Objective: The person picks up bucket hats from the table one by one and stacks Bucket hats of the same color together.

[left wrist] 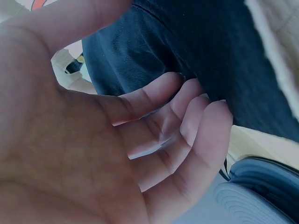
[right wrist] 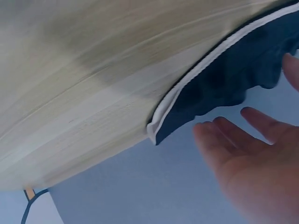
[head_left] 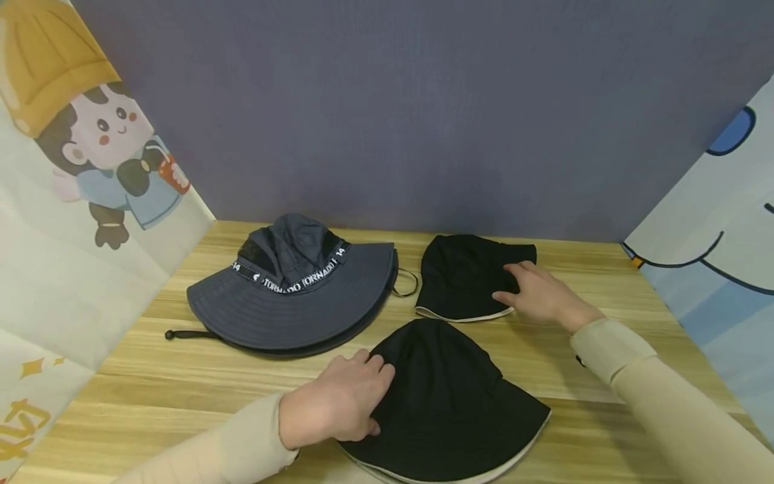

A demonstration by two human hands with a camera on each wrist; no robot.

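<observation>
A black bucket hat (head_left: 447,403) with a pale brim edge lies in front on the wooden table. My left hand (head_left: 341,396) is at its left side; in the left wrist view the loosely bent fingertips touch the dark cloth (left wrist: 135,51), and the thumb is spread away from them. Behind it, a smaller-looking black hat (head_left: 462,275) with a pale edge lies folded flat. Over its right side reaches my right hand (head_left: 544,292), thumb and fingers apart. The right wrist view shows those fingers (right wrist: 231,142) beside the hat's cloth (right wrist: 219,74), pinching nothing.
A dark grey wide-brimmed hat (head_left: 302,316) with a lettered band and a cord (head_left: 190,334) lies at the left. A grey-blue panel (head_left: 387,121) stands along the table's back edge. Printed panels (head_left: 139,269) flank both sides.
</observation>
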